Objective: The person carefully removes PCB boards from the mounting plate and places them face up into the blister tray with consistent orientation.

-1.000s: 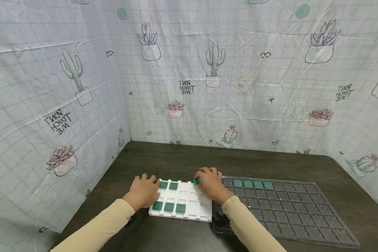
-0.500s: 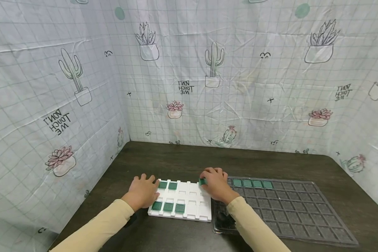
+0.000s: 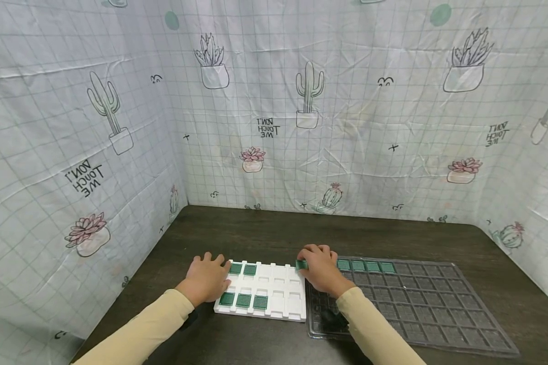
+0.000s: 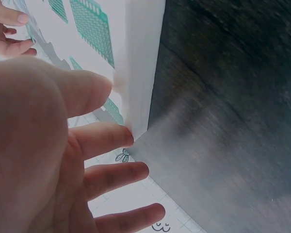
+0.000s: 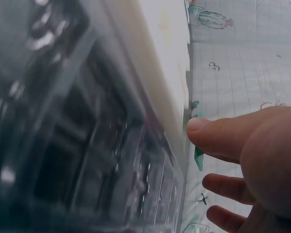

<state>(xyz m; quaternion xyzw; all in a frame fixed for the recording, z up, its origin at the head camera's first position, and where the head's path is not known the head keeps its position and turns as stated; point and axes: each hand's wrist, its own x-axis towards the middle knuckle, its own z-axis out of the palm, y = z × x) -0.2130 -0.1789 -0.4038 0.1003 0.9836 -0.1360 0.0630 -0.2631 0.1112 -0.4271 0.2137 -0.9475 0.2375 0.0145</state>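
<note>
My right hand (image 3: pixel 320 268) pinches a small green perforated circuit board (image 3: pixel 301 264) near the far right corner of the white tray (image 3: pixel 285 306). In the right wrist view the board (image 5: pixel 199 158) shows edge-on behind the thumb, its far part hidden by the fingers. My left hand (image 3: pixel 206 276) lies along the white tray's left end, fingers spread, with thumb and index fingertip at its edge in the left wrist view. Two green boards (image 3: pixel 249 269) sit in the tray's far row and three (image 3: pixel 243 300) in its near row.
Right of the white tray lies a large clear plastic tray (image 3: pixel 438 318) with a grid of pockets. Several green boards (image 3: pixel 372 266) fill part of its far row. A patterned cloth (image 3: pixel 347 101) stands behind and beside the dark wooden table (image 3: pixel 255 230).
My right hand has moved right with the circuit board, from over the white tray's far row to its far right corner beside the clear tray. The left hand stays at the tray's end.
</note>
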